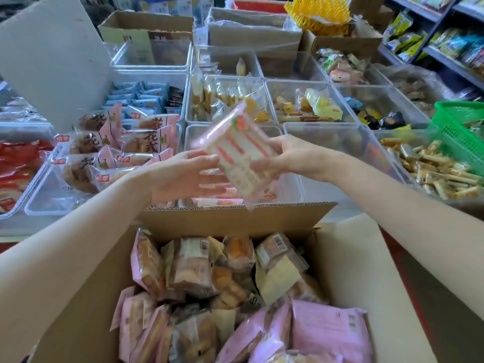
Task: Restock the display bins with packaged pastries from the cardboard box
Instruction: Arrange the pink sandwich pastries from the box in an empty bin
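An open cardboard box (225,221) sits right in front of me, filled with several packaged pastries (199,273) in pink and beige wrappers. Above its far flap I hold a stack of pink-and-white packaged pastries (241,153), blurred and tilted. My right hand (293,155) grips the stack's right side. My left hand (183,174) is under its left edge with fingers stretched out, touching it. Below the stack stands a clear display bin (293,189) with a few pink packs (220,200) at its bottom.
Clear bins surround it: pink-labelled pastries (123,142) at left, yellow cakes (227,100) behind, wrapped snacks (434,171) at right. A green basket (461,129) stands far right. Cardboard boxes (146,30) and store shelves (445,35) line the back.
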Available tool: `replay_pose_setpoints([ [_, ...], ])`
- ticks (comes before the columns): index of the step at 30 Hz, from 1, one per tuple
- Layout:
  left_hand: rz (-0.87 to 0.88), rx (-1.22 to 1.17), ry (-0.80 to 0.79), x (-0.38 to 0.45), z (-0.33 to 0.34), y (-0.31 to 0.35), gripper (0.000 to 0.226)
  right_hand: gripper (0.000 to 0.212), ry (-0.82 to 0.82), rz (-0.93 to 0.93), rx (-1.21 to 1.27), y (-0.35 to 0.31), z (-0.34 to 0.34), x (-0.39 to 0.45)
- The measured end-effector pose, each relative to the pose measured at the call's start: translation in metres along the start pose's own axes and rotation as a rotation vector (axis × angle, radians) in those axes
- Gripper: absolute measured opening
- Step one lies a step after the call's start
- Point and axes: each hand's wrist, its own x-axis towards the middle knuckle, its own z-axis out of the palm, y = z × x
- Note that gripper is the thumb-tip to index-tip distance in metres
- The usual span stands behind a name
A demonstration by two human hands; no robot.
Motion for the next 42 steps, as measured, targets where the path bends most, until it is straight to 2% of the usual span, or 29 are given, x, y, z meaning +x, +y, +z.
replay_pose_setpoints([
  [2, 0.102, -0.063, 0.129, 0.014, 0.008, 0.004, 0.046, 0.029, 0.125, 0.011, 0.216, 0.006, 0.002, 0.013],
  [4, 0.172, -0.053, 0.281, 0.029, 0.016, 0.011, 0.020, 0.037, 0.155, 0.034, 0.242, 0.008, 0.004, 0.023],
  [6, 0.184, 0.072, 0.374, 0.040, 0.021, 0.017, 0.019, 0.049, 0.142, 0.066, 0.012, 0.009, 0.005, 0.031],
  [7, 0.183, 0.171, 0.414, 0.044, 0.021, 0.020, 0.025, 0.057, 0.194, 0.080, -0.130, 0.010, 0.003, 0.034],
  [8, 0.177, 0.293, 0.459, 0.047, 0.020, 0.024, 0.030, 0.065, 0.324, 0.077, -0.263, 0.009, -0.002, 0.036],
  [10, 0.162, 0.622, 0.547, 0.054, 0.016, 0.031, 0.034, 0.085, 0.621, -0.090, -0.599, 0.003, -0.010, 0.036],
  [11, 0.145, 0.834, 0.566, 0.058, 0.014, 0.033, 0.035, 0.090, 0.639, -0.205, -0.811, 0.000, -0.013, 0.036],
  [12, 0.125, 1.047, 0.563, 0.063, 0.013, 0.035, 0.035, 0.092, 0.558, -0.287, -1.007, -0.004, -0.016, 0.037],
  [14, 0.101, 1.345, 0.517, 0.074, 0.012, 0.033, 0.040, 0.087, 0.305, -0.263, -1.261, -0.008, -0.014, 0.043],
  [16, 0.109, 1.436, 0.464, 0.086, 0.010, 0.026, 0.042, 0.069, 0.190, -0.187, -1.391, 0.000, -0.010, 0.055],
  [18, 0.177, 1.439, 0.444, 0.096, 0.008, 0.018, 0.043, 0.053, 0.218, -0.137, -1.426, 0.013, -0.012, 0.066],
  [20, 0.224, 1.394, 0.475, 0.104, 0.003, 0.009, 0.046, 0.047, 0.204, -0.009, -1.426, 0.029, -0.020, 0.074],
  [21, 0.180, 1.387, 0.492, 0.107, -0.001, 0.004, 0.046, 0.041, 0.171, 0.061, -1.436, 0.038, -0.025, 0.077],
  [23, -0.028, 1.410, 0.446, 0.112, -0.012, -0.013, 0.045, 0.028, 0.062, 0.165, -1.445, 0.057, -0.029, 0.085],
  [27, -0.449, 1.504, 0.157, 0.113, -0.027, -0.053, 0.047, 0.023, -0.118, 0.231, -1.346, 0.096, -0.016, 0.114],
  [29, -0.537, 1.517, 0.114, 0.112, -0.033, -0.063, 0.046, 0.030, -0.142, 0.257, -1.296, 0.114, -0.008, 0.127],
  [31, -0.535, 1.528, 0.144, 0.109, -0.039, -0.066, 0.045, 0.035, -0.139, 0.253, -1.243, 0.128, -0.002, 0.133],
  [34, -0.438, 1.514, 0.205, 0.102, -0.045, -0.061, 0.035, 0.042, -0.161, 0.311, -1.144, 0.140, 0.001, 0.131],
  [36, -0.308, 1.493, 0.275, 0.095, -0.042, -0.054, 0.031, 0.046, -0.118, 0.296, -1.090, 0.137, -0.001, 0.125],
  [40, 0.164, 1.352, 0.459, 0.077, -0.018, -0.047, 0.028, 0.023, 0.119, 0.028, -0.894, 0.098, -0.014, 0.089],
  [42, 0.464, 1.311, 0.462, 0.062, 0.005, -0.048, 0.024, 0.016, 0.158, -0.140, -0.805, 0.074, -0.017, 0.059],
])
